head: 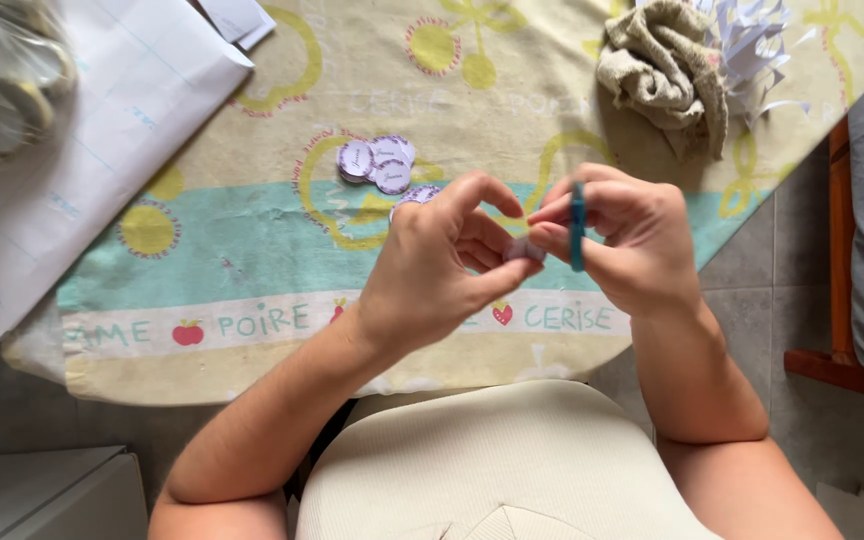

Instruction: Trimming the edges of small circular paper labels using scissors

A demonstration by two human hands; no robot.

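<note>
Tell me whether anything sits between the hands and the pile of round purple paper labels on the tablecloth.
Nothing visible does. The left hand and right hand are raised together over the table edge, the right holding a teal tool. The round purple labels lie just beyond on bare tablecloth; the beige towel is off to the right.

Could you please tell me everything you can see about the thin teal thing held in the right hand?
The teal thing shows as a narrow, upright strip, seen edge-on, so its full shape and kind cannot be told. It looks stiff and smooth, perhaps plastic. The right hand pinches it between the fingertips above the table's edge, with both ends sticking out past the fingers. Just to its left, the left hand meets those fingertips around a small pale piece, which lies close to the strip; whether they touch cannot be told.
</note>
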